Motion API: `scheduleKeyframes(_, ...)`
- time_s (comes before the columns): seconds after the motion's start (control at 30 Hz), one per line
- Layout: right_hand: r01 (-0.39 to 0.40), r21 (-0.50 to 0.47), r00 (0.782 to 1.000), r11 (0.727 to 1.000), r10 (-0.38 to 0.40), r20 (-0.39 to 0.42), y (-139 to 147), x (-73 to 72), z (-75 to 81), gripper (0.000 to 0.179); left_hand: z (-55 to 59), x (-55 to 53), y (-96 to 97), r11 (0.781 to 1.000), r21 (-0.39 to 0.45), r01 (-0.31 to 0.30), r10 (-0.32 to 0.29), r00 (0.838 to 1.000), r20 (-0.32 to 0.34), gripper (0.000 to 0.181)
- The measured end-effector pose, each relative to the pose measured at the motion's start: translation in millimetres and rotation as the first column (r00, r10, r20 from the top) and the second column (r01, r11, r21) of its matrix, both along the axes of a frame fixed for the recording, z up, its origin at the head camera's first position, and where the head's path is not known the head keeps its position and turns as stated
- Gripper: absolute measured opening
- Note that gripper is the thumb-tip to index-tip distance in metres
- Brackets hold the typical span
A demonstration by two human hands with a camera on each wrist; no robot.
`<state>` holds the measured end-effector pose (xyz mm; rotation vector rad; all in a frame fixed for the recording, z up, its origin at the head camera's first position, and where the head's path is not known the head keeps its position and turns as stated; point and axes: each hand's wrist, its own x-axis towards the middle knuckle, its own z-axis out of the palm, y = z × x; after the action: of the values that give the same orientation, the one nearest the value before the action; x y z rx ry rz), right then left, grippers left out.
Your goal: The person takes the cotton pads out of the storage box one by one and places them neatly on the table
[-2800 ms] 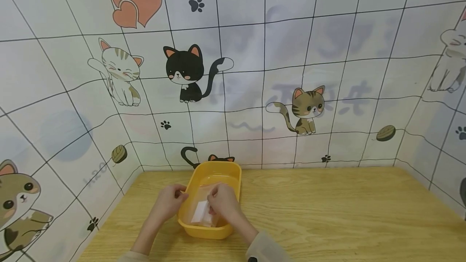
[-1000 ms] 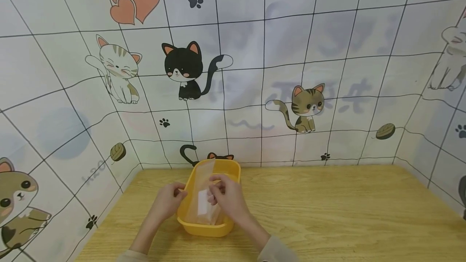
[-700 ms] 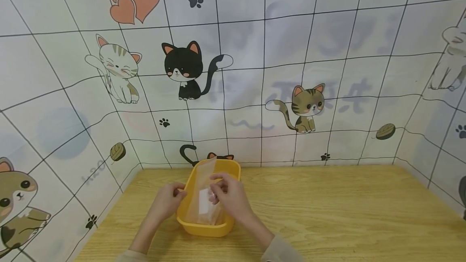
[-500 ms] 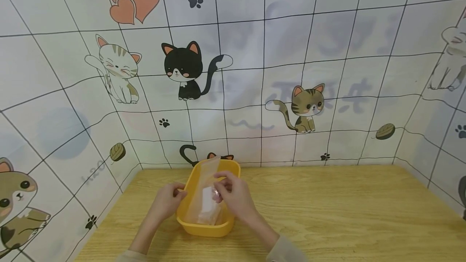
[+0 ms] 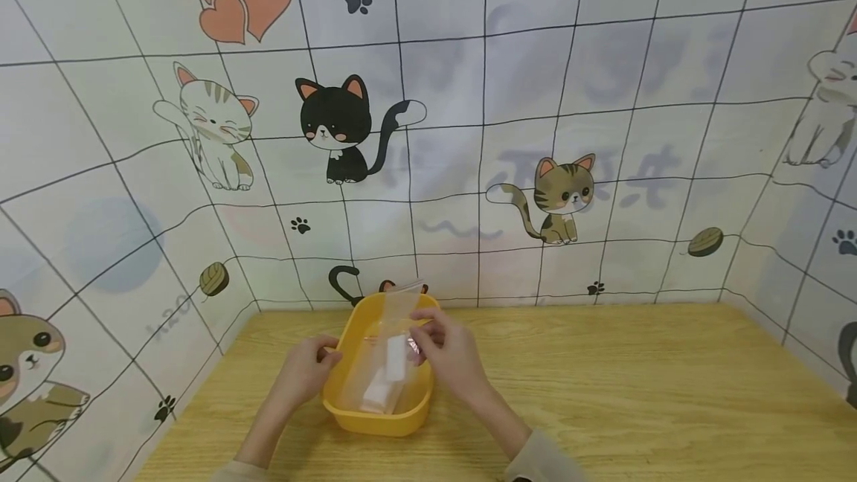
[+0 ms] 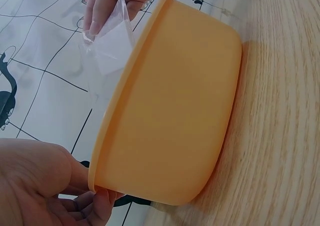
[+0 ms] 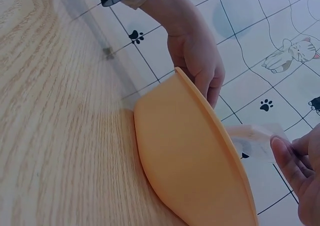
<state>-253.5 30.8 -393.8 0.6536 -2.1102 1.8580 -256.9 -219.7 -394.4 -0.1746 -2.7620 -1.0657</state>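
A yellow plastic bin (image 5: 375,424) stands on the table. My left hand (image 5: 304,374) pinches its left rim, with the thumb and fingers on either side of the edge in the left wrist view (image 6: 45,186). Over the bin's right side, my right hand (image 5: 455,359) pinches the edge of a clear zip bag (image 5: 403,303). A white rectangular piece (image 5: 396,358) shows in the raised bag, whose zip end sticks up past the bin's far rim. Another white piece (image 5: 378,393) lies lower, near the bin's front, seen through clear plastic.
The bin rests on a light wood table (image 5: 602,385), left of the middle and near the back. Behind and beside the table hangs a white sheet (image 5: 455,169) with grid lines and cartoon cats.
My right hand has moved right and a little up, drawing the clear zip bag up from the bin so that its zip end rises above the far rim. My left hand has stayed on the rim.
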Motion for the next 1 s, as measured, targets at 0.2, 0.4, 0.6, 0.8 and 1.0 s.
scheduleKeyframes(0.2,0.015,-0.008,1.000,1.000,-0.015,-0.005,6.2,-2.2,1.0,0.019,0.3,-0.1,0.4,1.000,0.004,0.010,-0.010,1.000,-0.009,0.020)
scheduleKeyframes(0.4,0.033,-0.004,0.999,0.999,-0.033,0.001,15.1,-4.9,1.2,0.018,1.0,0.2,1.2,1.000,0.000,0.009,-0.009,1.000,-0.006,0.020)
scheduleKeyframes(0.6,0.072,-0.014,0.997,0.997,-0.072,-0.019,21.7,-9.6,2.3,0.018,1.6,0.6,0.9,1.000,-0.006,0.006,-0.006,1.000,-0.005,0.021)
scheduleKeyframes(0.8,0.092,-0.015,0.996,0.996,-0.093,-0.015,27.0,-11.9,5.1,0.018,1.3,0.2,1.1,1.000,0.001,0.007,-0.007,1.000,-0.014,0.020)
scheduleKeyframes(1.0,0.090,-0.039,0.996,0.995,-0.090,0.004,35.4,-15.0,4.5,0.019,1.2,0.2,0.9,1.000,0.007,0.009,-0.009,1.000,-0.003,0.020)
